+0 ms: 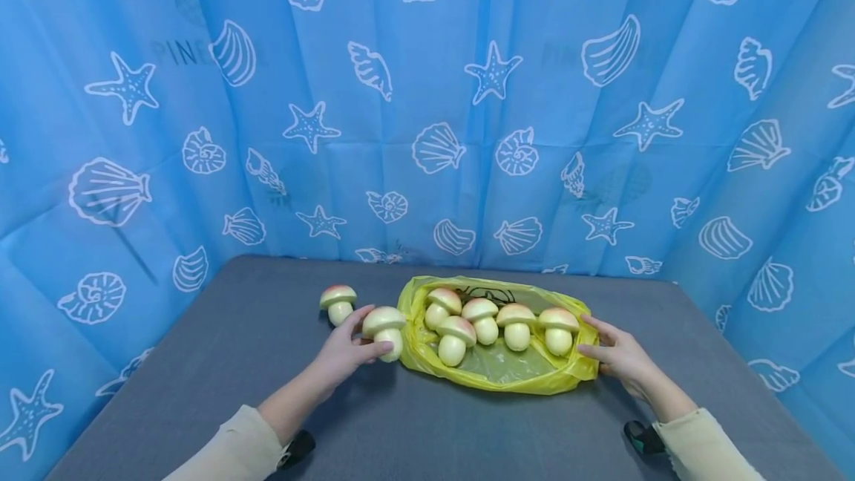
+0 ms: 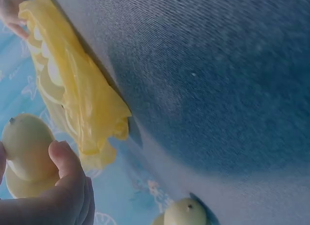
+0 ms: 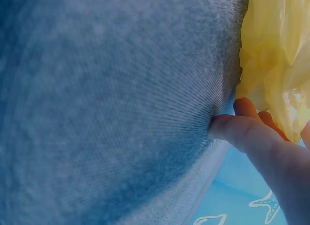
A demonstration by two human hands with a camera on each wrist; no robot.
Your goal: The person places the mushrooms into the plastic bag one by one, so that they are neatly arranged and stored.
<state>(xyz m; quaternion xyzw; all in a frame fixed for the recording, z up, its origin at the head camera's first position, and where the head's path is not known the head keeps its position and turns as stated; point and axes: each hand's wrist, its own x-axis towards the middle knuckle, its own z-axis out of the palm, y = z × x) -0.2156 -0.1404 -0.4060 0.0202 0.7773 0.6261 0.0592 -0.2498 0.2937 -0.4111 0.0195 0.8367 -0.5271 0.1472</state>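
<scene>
My left hand (image 1: 347, 351) grips a toy mushroom (image 1: 385, 324) between thumb and fingers, just off the left end of a yellow plastic bag (image 1: 528, 383). In the left wrist view the held mushroom appears stem towards the camera, with the thumb (image 2: 65, 159) along its side. The bag lies with its mouth spread wide, and several mushrooms (image 1: 516, 318) with pale stems and pinkish caps are inside it. At the bag's right end my right hand (image 1: 624, 355) holds the rim; the right wrist view shows its fingers (image 3: 247, 130) against the crumpled plastic.
Another mushroom (image 1: 338, 301) stands on the grey tabletop (image 1: 427, 436), behind and left of my left hand. A blue curtain (image 1: 427, 95) with white shells and starfish hangs behind the table and along its sides. Dark straps (image 1: 641, 436) show beneath both wrists.
</scene>
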